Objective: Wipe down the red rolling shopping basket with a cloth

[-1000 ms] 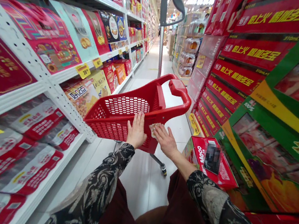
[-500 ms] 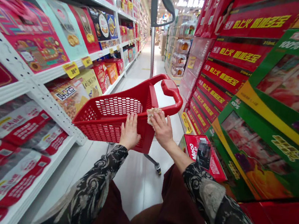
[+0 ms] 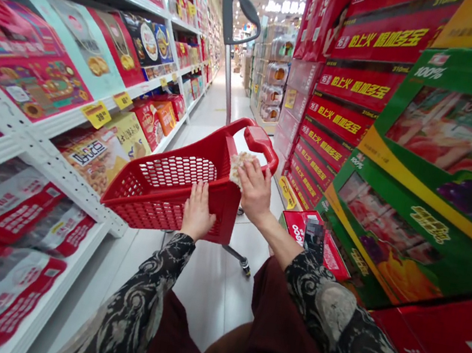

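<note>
**Both bare hands on a red basket cart, held apart.**

Your left hand [image 3: 197, 212] lies open and flat on the near wall of the red perforated-plastic shopping basket [image 3: 144, 203], steadying it (a flat palm spreads the pressure). Your right hand [image 3: 254, 191] covers a crumpled pale wad of cloth or paper [image 3: 240, 168] at the basket's far edge, just beside the curved red plastic handle [image 3: 263, 142]; clamped or only pressed, you cannot tell. Keep that wad flat against the plastic. A white perforated metal shelf upright [image 3: 57, 175] runs alongside.

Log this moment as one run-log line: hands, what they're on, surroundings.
Left hand: on red plastic shopping basket | Right hand: against pale crumpled item at rim | Surroundings: white shelves, juice cartons
</note>
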`<state>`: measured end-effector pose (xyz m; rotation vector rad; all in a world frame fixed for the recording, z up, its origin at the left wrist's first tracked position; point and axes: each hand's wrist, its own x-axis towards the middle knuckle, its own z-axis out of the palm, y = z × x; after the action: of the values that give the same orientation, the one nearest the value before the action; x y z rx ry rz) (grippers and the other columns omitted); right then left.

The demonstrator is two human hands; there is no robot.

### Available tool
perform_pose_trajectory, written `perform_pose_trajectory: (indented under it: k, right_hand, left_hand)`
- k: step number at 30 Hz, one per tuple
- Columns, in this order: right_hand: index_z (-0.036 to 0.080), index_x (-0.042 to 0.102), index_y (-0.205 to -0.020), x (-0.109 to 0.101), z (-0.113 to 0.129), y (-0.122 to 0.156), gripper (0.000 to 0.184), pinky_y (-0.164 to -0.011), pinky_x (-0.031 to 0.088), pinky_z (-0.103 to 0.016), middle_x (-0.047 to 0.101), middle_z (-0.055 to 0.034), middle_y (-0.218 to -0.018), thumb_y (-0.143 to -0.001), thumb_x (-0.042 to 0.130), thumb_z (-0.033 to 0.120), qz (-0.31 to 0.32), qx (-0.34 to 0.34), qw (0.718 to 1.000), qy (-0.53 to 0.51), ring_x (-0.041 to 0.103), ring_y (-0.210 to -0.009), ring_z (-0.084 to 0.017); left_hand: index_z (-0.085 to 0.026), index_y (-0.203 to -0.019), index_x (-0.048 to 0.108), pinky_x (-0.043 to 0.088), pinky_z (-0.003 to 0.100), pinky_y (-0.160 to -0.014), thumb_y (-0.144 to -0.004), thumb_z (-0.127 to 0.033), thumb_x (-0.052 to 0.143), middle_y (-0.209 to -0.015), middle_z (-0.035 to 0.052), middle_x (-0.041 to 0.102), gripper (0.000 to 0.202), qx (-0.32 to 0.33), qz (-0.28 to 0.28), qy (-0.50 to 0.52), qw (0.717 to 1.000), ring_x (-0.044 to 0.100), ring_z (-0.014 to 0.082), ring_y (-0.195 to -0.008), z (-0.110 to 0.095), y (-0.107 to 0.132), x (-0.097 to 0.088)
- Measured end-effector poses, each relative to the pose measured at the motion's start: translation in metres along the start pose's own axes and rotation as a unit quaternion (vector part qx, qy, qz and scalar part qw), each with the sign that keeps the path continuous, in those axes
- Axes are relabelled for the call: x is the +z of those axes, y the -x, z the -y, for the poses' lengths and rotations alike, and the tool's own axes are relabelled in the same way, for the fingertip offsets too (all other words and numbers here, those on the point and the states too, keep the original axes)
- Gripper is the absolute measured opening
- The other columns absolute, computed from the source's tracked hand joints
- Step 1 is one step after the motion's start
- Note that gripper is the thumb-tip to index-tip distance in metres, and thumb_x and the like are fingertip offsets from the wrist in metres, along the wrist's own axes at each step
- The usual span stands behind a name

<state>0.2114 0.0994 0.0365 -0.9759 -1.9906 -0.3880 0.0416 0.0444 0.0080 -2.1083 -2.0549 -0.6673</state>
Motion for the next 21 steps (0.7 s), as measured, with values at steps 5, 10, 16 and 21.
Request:
perform_pose_trajectory:
  k: [5,10,16,21]
  right_hand:
    - [0.019,0.049,-0.129,0.017,0.005,0.019,0.038,-0.114,0.016,-0.048,0.044,-0.0072,-0.141,-0.092,0.04,0.014,0.056,-0.028,0.998,0.003,0.019,-0.14,-0.02]
    - [0.02,0.049,-0.128,0.036,0.019,0.062,0.036,-0.11,0.027,-0.048,0.046,-0.0064,-0.14,-0.093,0.042,0.016,0.153,-0.085,0.984,-0.017,0.028,-0.137,-0.021]
    - [0.02,0.05,-0.127,0.029,0.021,0.078,0.036,-0.108,0.032,-0.043,0.048,-0.0071,-0.138,-0.091,0.045,0.016,0.223,-0.122,0.966,-0.041,0.032,-0.135,-0.019]
    - [0.02,0.047,-0.131,0.006,0.015,0.018,0.041,-0.114,0.015,-0.048,0.04,-0.0074,-0.143,-0.092,0.04,0.015,0.066,-0.016,0.998,-0.01,0.014,-0.141,-0.02]
  left_hand:
    - [-0.01,-0.144,0.009,0.031,0.049,-0.107,-0.069,-0.019,0.057,-0.152,0.0183,0.017,0.089,0.006,-0.003,0.008,1.0,0.01,0.0303,-0.141,0.0,0.0,0.001]
    - [-0.007,-0.143,0.012,0.032,0.049,-0.106,-0.07,-0.019,0.056,-0.151,0.0194,0.018,0.086,0.005,-0.004,0.008,1.0,0.01,0.0301,-0.141,0.0,-0.001,0.001]
    - [-0.01,-0.143,0.012,0.032,0.049,-0.106,-0.071,-0.02,0.055,-0.151,0.0189,0.02,0.084,0.007,-0.005,0.018,1.0,0.012,0.0299,-0.141,-0.001,-0.001,-0.001]
    - [-0.011,-0.143,0.014,0.028,0.055,-0.107,-0.071,-0.02,0.056,-0.15,0.0185,0.022,0.084,-0.023,0.002,0.007,1.0,0.016,0.0308,-0.14,-0.008,-0.004,-0.005]
